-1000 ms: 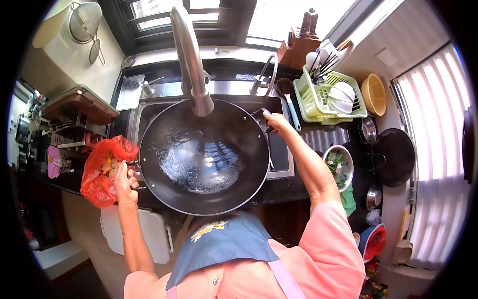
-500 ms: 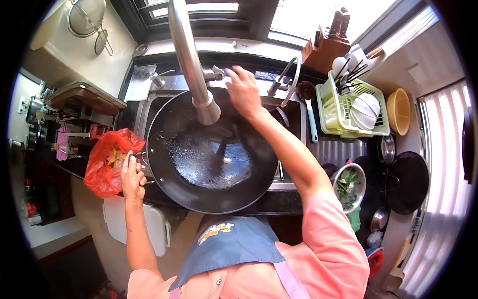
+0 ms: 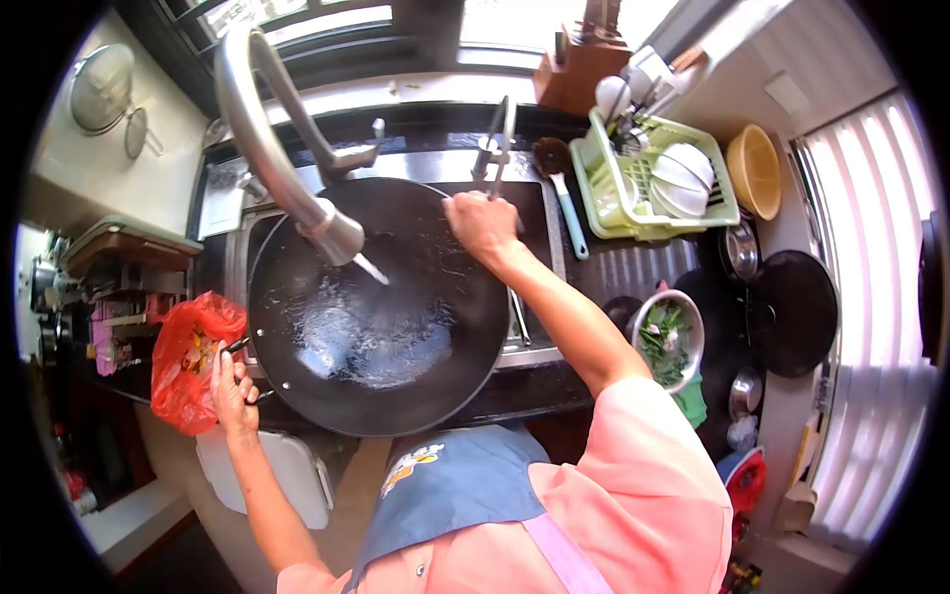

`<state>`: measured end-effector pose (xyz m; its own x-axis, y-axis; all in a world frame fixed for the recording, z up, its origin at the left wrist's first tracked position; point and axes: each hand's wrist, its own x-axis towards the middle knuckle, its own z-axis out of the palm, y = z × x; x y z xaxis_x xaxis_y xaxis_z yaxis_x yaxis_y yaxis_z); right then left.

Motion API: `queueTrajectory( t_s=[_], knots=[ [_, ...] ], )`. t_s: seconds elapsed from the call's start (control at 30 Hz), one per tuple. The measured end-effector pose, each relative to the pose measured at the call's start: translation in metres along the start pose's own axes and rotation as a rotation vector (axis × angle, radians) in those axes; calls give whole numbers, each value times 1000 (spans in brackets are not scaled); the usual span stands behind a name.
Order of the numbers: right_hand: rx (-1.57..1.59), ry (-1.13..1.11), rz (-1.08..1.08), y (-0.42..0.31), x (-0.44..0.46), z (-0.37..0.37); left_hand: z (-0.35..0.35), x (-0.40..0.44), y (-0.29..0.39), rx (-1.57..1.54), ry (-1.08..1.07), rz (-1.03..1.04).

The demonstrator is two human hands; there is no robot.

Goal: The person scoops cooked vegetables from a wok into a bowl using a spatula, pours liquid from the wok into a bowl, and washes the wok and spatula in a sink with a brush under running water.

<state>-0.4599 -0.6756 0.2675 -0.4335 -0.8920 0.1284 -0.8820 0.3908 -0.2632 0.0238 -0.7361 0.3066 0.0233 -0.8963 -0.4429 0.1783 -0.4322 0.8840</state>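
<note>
A large black wok sits over the sink with water rippling inside. My left hand is closed around the wok's dark side handle. At the far right rim, my right hand is closed on the wok's edge or its other handle, mostly hidden under the fingers. Above the wok hangs the metal faucet, and a short stream of water runs from its spout. A red plastic bag with food scraps is just beyond my left hand.
A green dish rack holds bowls and utensils at the right. Beside it lie a brush and a thin curved tap. Farther right are a bowl of greens, a yellow basin and a black lid.
My right hand has come down from the faucet lever to the wok's right rim. Water now flows from the spout and stirs the wok's surface. The view has shifted right.
</note>
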Motion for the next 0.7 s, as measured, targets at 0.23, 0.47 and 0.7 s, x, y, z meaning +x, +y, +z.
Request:
queueTrajectory(
  t_s=[0.23,0.47,0.7],
  knots=[
    [-457,42,607,168,3,60,-11,11,-4,112,-24,37],
    [-208,153,647,148,-1,60,-8,13,4,141,-70,38],
    [342,135,88,63,-111,-36,-1,20,9,64,-160,3]
  ],
)
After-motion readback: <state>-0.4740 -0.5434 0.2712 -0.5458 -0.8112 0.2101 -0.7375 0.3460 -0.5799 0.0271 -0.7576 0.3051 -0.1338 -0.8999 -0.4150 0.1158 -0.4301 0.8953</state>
